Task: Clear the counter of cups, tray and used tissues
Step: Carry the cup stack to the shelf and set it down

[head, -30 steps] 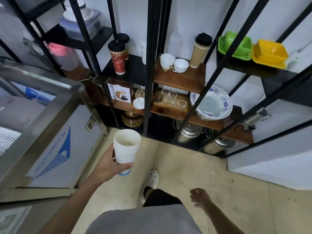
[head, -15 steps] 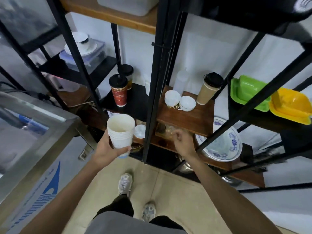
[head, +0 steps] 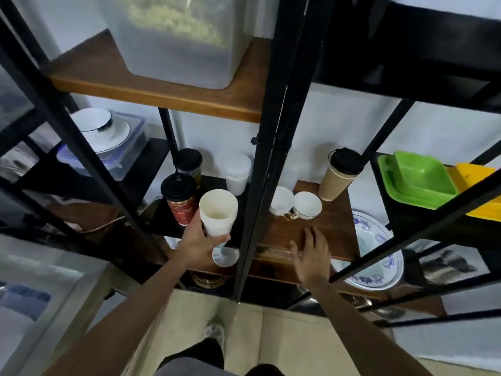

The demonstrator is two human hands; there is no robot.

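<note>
The left hand (head: pixel 199 244) grips a stack of paper cups (head: pixel 218 213) low on its wall, in front of the red lidded cup (head: pixel 180 200); light and crushable, best held gently. The right hand (head: pixel 311 252) lies flat, fingers straight, on the wooden shelf (head: pixel 325 226). The cups' bottoms are hidden.

A black metal rack (head: pixel 267 147) with wooden shelves (head: pixel 151 89) stood against a white wall (head: pixel 349 126), over a beige tiled floor (head: pixel 287 346).

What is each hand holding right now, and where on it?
Left hand grips the stack of white paper cups around its lower side wall. Right hand holds nothing, spread flat above the brown wooden shelf.
</note>
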